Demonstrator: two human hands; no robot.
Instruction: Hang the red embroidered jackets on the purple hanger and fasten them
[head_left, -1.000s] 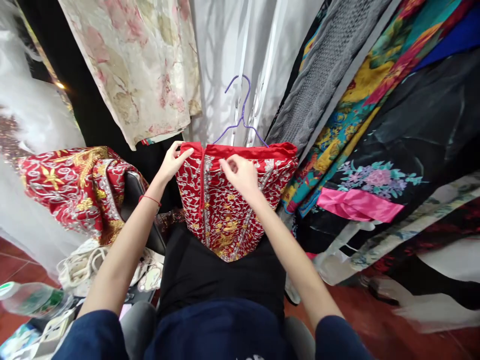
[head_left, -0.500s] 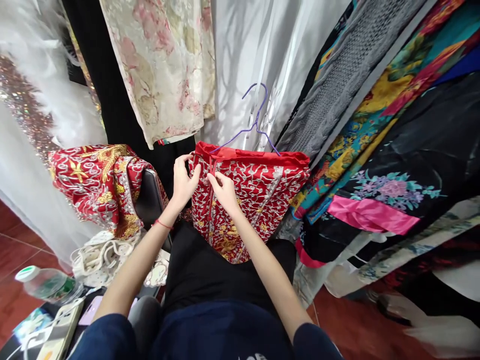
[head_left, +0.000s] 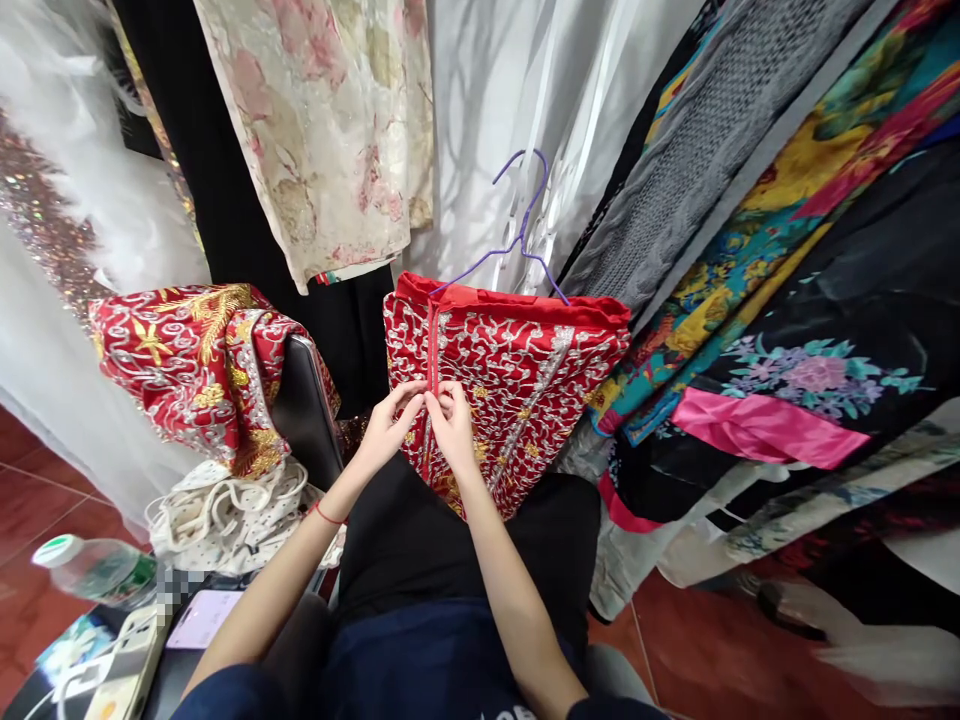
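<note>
A red garment with silver and gold embroidery hangs by its plain red top band from a purple wire hanger. Its lower part rests against my black-clothed lap. Down its left side runs a thin red cord. My left hand and my right hand meet on this cord, about midway down the garment. Both hold it pinched between thumb and fingers, the fingertips nearly touching. The exact grip is partly hidden by my fingers.
More red embroidered cloth drapes over a black chair back on the left. Below lie white cloth, a plastic bottle, a phone and a power strip. Clothes hang close by, including a grey knit.
Both my hands have moved down from near the top band and come together on the red cord. The cord's upper part now shows uncovered. The view has shifted slightly.
</note>
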